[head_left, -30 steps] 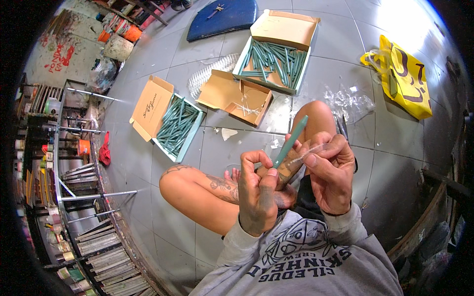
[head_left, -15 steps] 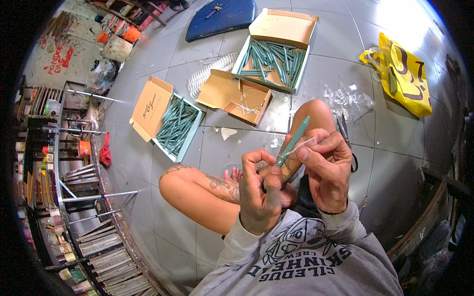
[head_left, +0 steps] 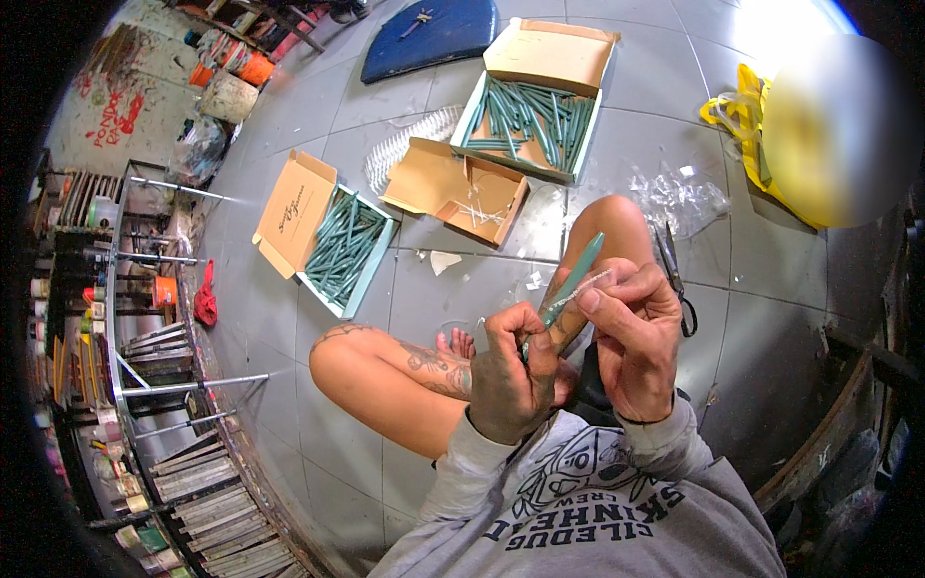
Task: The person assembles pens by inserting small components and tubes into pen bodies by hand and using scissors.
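Observation:
Upright between my hands and leaning to the right is a slim green pen (head_left: 585, 263) with a tapered tip. My left hand (head_left: 513, 371) has its fingers closed around the pen's lower part. With thumb and forefinger my right hand (head_left: 636, 332) pinches a thin whitish, see-through strip (head_left: 590, 283), which runs down to the pen's side. Whether the strip is stuck to the pen I cannot tell. Similar green pens fill an open box (head_left: 385, 237) at the left and another open box (head_left: 589, 135) farther away.
A brown box (head_left: 421, 180) between the pen boxes holds small white sticks. Scissors (head_left: 672, 265) lie right of my knee, near crumpled clear plastic (head_left: 682, 200). A blue cushion (head_left: 424, 43) lies beyond. A blurred patch covers most of a yellow bag (head_left: 751, 116). A metal rack (head_left: 120, 289) stands left.
My left hand has turned, and its fingers have curled in more around the pen's lower end. The pen has dropped slightly. A blurred patch now covers the yellow bag.

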A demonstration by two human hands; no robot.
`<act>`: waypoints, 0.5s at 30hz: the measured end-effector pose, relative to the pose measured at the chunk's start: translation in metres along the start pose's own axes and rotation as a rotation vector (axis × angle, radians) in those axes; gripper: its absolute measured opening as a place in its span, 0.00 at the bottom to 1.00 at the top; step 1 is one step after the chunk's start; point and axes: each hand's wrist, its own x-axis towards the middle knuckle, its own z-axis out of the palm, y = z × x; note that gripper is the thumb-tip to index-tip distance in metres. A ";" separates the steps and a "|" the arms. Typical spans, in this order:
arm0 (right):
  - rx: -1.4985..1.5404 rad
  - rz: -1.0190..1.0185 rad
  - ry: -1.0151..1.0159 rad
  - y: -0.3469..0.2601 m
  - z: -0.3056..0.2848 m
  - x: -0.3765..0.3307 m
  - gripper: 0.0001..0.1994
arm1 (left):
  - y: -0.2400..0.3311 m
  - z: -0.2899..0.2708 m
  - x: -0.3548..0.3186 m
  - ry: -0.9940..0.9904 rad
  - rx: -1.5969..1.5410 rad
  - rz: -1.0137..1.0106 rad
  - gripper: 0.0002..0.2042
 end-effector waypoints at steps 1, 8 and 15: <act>0.002 -0.010 -0.007 0.002 -0.002 0.001 0.09 | -0.004 -0.001 0.001 0.003 0.024 0.001 0.17; -0.007 -0.113 -0.048 -0.002 -0.001 0.007 0.09 | -0.004 0.002 0.007 0.058 0.034 0.152 0.11; 0.027 -0.263 -0.067 -0.005 0.014 0.019 0.11 | 0.022 -0.001 0.004 -0.078 -0.258 -0.081 0.11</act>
